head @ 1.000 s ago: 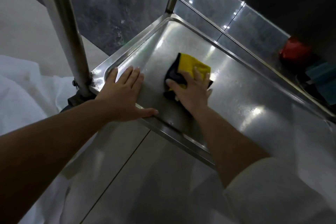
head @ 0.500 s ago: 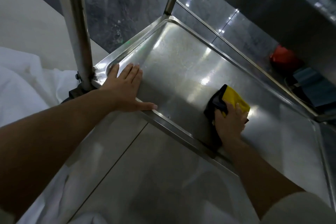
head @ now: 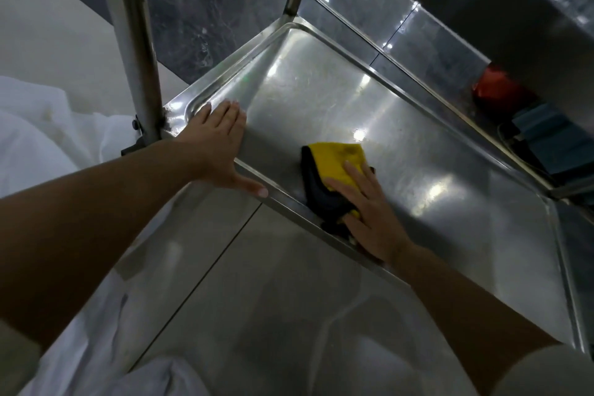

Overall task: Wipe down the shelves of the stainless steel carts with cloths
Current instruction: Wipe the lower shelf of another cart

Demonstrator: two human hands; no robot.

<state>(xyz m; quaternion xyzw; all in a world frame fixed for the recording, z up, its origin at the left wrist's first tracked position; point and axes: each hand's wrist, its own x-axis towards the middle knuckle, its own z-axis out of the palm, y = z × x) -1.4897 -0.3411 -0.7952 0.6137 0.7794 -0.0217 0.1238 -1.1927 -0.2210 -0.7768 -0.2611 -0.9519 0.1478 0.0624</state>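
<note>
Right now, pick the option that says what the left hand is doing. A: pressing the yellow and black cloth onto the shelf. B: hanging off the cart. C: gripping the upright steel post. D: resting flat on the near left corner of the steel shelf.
D: the left hand lies flat with straight fingers on the near left corner of the stainless steel cart shelf, while the right hand presses the yellow and black cloth.

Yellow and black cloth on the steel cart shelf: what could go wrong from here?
1. The yellow and black cloth sits bunched at the near raised rim of the stainless steel shelf; the right hand presses it with flat fingers, so a stroke could snag or leave the rim channel unwiped.
2. The left hand rests on the shelf corner beside the upright steel post, so that patch may be skipped.
</note>
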